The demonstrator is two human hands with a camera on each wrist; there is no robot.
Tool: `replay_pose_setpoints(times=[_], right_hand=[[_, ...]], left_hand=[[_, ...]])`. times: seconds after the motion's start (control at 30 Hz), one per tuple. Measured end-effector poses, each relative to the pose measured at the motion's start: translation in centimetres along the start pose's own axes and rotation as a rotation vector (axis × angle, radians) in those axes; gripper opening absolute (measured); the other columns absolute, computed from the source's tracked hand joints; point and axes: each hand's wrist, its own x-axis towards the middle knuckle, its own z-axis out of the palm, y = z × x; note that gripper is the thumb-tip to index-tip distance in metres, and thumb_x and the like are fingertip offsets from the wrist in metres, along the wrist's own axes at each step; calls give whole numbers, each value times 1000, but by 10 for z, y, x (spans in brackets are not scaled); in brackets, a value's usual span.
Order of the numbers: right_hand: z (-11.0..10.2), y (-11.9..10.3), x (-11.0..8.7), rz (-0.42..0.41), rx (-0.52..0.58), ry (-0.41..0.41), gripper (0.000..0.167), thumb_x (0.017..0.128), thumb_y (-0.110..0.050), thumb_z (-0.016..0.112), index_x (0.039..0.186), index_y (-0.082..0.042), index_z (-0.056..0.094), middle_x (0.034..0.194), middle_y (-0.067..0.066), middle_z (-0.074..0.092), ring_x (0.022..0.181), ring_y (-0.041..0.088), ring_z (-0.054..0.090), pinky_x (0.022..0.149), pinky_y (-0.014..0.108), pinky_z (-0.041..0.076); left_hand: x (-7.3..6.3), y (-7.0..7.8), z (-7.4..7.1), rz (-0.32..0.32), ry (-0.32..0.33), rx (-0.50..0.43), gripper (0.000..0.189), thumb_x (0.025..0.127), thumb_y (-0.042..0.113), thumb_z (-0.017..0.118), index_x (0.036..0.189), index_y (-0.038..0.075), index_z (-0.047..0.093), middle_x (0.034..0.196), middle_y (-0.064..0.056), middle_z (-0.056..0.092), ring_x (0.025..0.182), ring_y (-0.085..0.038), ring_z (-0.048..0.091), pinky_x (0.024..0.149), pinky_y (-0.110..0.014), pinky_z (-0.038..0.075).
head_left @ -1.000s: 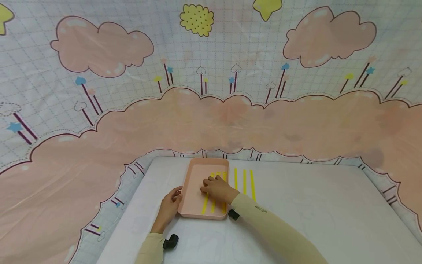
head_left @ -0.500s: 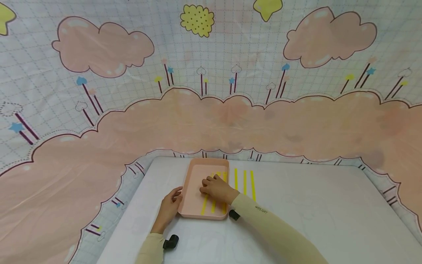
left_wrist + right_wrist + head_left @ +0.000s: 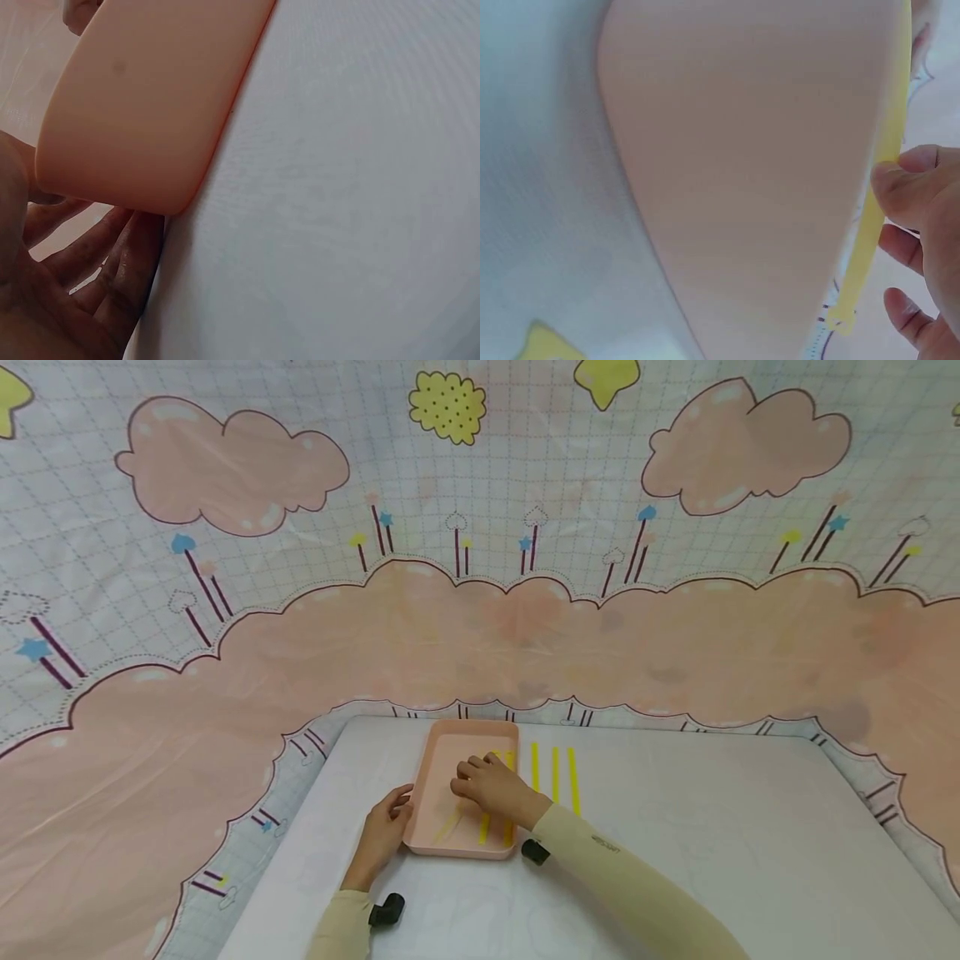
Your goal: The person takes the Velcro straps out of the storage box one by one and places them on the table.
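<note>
In the head view a pink tray (image 3: 442,760) lies at the left of the white table. My left hand (image 3: 384,839) holds its left side, the thumb by the rim and the fingers against the outer wall (image 3: 135,135). Over the tray my right hand (image 3: 498,792) pinches a yellow strip (image 3: 866,247) between thumb and finger; its lower end has a small loop-like shape. That strip (image 3: 448,825) slants left in the head view. Two more yellow strips (image 3: 484,828) lie in the tray, partly hidden under the right hand.
Several yellow strips, three visible, stand side by side on the table (image 3: 675,827) right of the tray, the nearest being a strip (image 3: 556,772) partly behind the sleeve. A patterned cloth (image 3: 487,643) with clouds hangs behind the table.
The pinched strip's near end has swung left and now slants away from the other two in the tray. My right hand has shifted slightly left; my left hand stays by the tray.
</note>
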Motion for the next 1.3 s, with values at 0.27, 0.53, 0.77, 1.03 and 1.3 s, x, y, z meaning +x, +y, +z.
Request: replay_pose_setpoints(times=[0.27, 0.53, 0.77, 1.03, 1.3], right_hand=[[-16, -2, -4, 30, 82, 30, 7, 98, -18, 57, 105, -20, 57, 105, -5, 62, 98, 13, 56, 81, 26, 45], [-20, -1, -8, 66, 221, 98, 7, 98, -16, 59, 103, -18, 62, 98, -6, 63, 89, 9, 55, 81, 18, 49], [-26, -2, -15, 189, 486, 143, 14, 96, -15, 63, 110, -14, 62, 100, -4, 64, 88, 9, 57, 81, 19, 52], [-28, -3, -19, 242, 646, 238, 18, 94, -15, 65, 113, -12, 63, 94, -3, 63, 81, 7, 53, 75, 20, 48], [-33, -7, -23, 315, 791, 263, 11, 95, -16, 64, 106, -14, 65, 93, -4, 66, 82, 6, 55, 72, 18, 47]], left_hand=[[0, -1, 0, -4, -3, 4, 38, 99, 11, 53, 137, 9, 56, 126, -22, 63, 111, -33, 64, 94, -48, 52], [-1, 0, 0, 2, -3, 8, 38, 99, 10, 53, 137, 8, 56, 127, -23, 63, 112, -34, 63, 94, -49, 52], [-1, 1, 1, 2, 4, 16, 37, 99, 8, 53, 136, 7, 56, 125, -23, 63, 110, -34, 64, 93, -48, 52], [0, -1, 2, -15, 0, 19, 38, 100, 9, 52, 138, 8, 55, 126, -22, 63, 111, -32, 63, 94, -47, 52], [-2, 2, 2, -27, -1, 21, 39, 100, 10, 52, 138, 8, 54, 127, -22, 62, 112, -33, 63, 95, -48, 51]])
